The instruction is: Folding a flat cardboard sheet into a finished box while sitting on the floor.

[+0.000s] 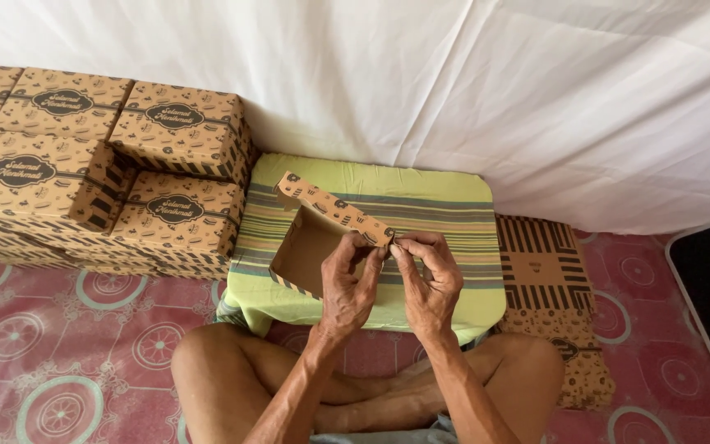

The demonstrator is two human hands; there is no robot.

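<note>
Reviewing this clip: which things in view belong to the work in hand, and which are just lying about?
In hand:
- half-folded patterned cardboard box, its corner pinched by the left hand and right hand
- green striped cushion under it

Lying about:
- stack of finished boxes at left
- pile of flat unfolded box blanks at right
- white sheet behind
- red patterned mat

Bare forearms, no sleeves, watch or rings on left hand [345,288] or right hand [431,284]. Knuckles and tendons stood out. Bare knees left and right. Strip of grey-blue cloth showed at near edge.
</note>
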